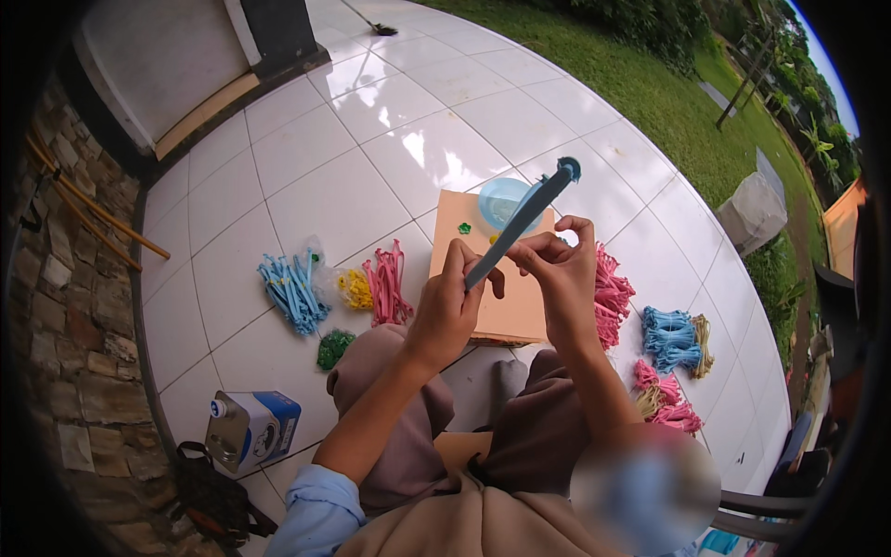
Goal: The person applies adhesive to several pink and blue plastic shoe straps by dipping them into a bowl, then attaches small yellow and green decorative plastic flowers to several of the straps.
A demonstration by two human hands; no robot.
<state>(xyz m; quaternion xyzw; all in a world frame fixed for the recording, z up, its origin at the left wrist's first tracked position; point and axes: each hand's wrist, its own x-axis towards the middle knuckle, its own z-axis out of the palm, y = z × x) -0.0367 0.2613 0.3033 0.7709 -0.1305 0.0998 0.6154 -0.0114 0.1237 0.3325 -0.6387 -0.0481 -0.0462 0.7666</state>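
Note:
My left hand (444, 302) is closed around the lower end of a long blue strip (538, 212). The strip slants up and away to the right and ends in a dark knobbed tip. My right hand (563, 288) is closed beside it, thumb and fingers pinched together close to the strip's side; what they hold is too small to make out. A tiny yellow piece (494, 239) shows at the strip's edge. Below both hands lies a tan board (509, 311) with a small green flower-shaped piece (465, 228) on it. A light-blue bowl (497, 197) stands at its far edge, partly behind the strip.
Left of the board lie blue strips (293, 290), pink strips (388, 283), yellow pieces (354, 289) and green pieces (334, 349). Pink bundles (611, 295) and blue bundles (670, 340) lie to the right. A metal can (252, 429) stands near the stone wall (102, 371).

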